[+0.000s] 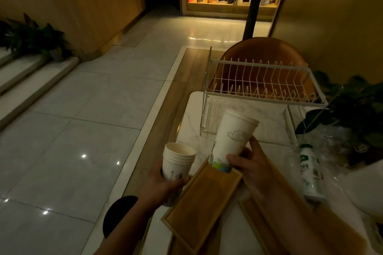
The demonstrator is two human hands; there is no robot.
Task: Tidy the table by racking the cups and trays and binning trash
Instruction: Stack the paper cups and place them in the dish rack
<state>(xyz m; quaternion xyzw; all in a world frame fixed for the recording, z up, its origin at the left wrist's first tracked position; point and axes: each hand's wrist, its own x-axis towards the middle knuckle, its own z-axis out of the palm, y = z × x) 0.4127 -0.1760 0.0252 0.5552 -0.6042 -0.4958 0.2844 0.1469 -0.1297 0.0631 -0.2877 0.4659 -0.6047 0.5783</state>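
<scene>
My left hand (163, 184) holds a stack of white paper cups (178, 161) upright beside the table's left edge. A second stack of taller white cups (233, 136), tilted away from me with its mouth toward the rack, is gripped at its printed base by my right hand (251, 168). A white wire dish rack (262, 87) stands at the far end of the white table (194, 109), its slots bare. Two wooden trays (201, 203) lie on the table under my arms.
A white plastic bottle with a green label (310, 174) lies on its side at the right, beside crumpled clear plastic (333, 136). An orange chair (267, 49) stands behind the rack. A leafy plant (356, 105) is at the right; tiled floor lies to the left.
</scene>
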